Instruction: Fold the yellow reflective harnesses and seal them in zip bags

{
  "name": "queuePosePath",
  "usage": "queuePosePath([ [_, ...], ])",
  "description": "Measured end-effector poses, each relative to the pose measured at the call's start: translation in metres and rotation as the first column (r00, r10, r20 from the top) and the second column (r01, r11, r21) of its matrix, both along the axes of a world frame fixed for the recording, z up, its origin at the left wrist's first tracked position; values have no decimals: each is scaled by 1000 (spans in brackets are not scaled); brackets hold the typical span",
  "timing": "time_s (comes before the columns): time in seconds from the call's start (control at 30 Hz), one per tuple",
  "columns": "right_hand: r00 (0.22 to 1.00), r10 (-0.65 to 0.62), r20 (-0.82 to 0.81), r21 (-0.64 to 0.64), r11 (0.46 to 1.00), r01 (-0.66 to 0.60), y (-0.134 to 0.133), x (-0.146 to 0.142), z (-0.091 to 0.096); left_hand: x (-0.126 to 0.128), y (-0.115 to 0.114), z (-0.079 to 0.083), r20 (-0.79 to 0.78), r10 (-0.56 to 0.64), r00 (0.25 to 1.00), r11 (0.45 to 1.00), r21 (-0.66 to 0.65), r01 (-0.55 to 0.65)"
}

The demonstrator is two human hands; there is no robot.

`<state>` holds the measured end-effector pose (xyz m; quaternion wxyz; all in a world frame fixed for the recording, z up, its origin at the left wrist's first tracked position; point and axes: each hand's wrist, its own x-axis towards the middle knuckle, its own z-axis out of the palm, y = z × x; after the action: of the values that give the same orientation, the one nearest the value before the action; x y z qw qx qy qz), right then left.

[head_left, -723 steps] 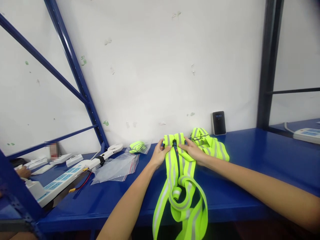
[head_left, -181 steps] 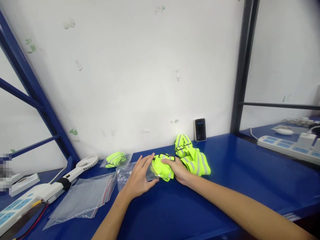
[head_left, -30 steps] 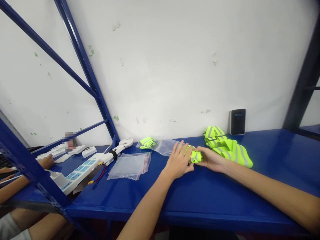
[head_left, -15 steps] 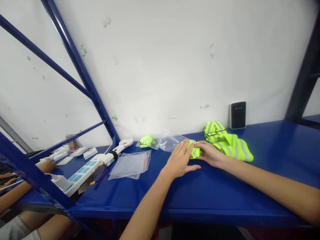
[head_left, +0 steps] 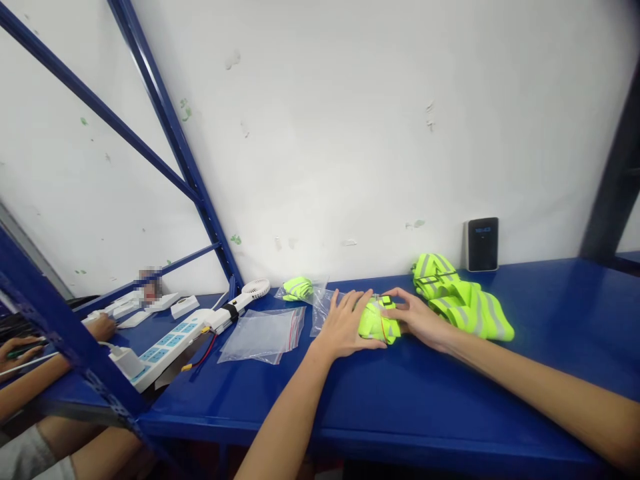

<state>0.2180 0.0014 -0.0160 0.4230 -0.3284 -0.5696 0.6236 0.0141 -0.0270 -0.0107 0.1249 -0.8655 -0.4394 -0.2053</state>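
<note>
A folded neon-yellow reflective strap bundle (head_left: 371, 323) with a dark buckle lies between my hands, partly inside a clear zip bag (head_left: 320, 317). A thin red line, like the bag's zip edge, crosses the bundle. My left hand (head_left: 345, 327) lies over the bag and the bundle's left side, fingers spread on top and the thumb at the near edge, gripping them. From the right, my right hand (head_left: 413, 319) pinches the bundle's right edge between thumb and fingers; some fingertips are hidden. Behind my right hand lies a loose pile of the same reflective straps (head_left: 465, 303).
Flat clear zip bags (head_left: 263, 333) lie left, with a bagged neon bundle (head_left: 298, 289) behind them. A white fan (head_left: 256, 289) and a power strip (head_left: 170, 343) stand near the blue frame post (head_left: 185, 153). A dark-screened device (head_left: 482, 245) leans at the wall. Another person's hand (head_left: 101, 327) is far left.
The bundle now shows more of its face and buckle, with the red line across it. My left hand has shifted slightly left and spread. My right thumb and fingers now pinch its edge.
</note>
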Motion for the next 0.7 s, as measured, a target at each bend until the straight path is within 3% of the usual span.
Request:
queuePosePath([
  [0.23, 1000, -8, 3, 40, 999, 7, -2, -6, 4, 7, 4, -2, -42, 19, 999, 994, 112, -14],
  [0.4, 997, -80, 6, 167, 983, 78, -2, -12, 2, 12, 1, -1, -69, 61, 996, 981, 186, -47],
  [0.5, 998, -57, 1, 221, 974, 56, 1, -13, 2, 13, -1, -2, -57, 74, 996, 972, 226, -60],
  [0.7, 998, -41, 45, 194, 980, 32, 4, -8, 5, 17, -2, -3, -3, 66, 998, 973, 221, -64],
])
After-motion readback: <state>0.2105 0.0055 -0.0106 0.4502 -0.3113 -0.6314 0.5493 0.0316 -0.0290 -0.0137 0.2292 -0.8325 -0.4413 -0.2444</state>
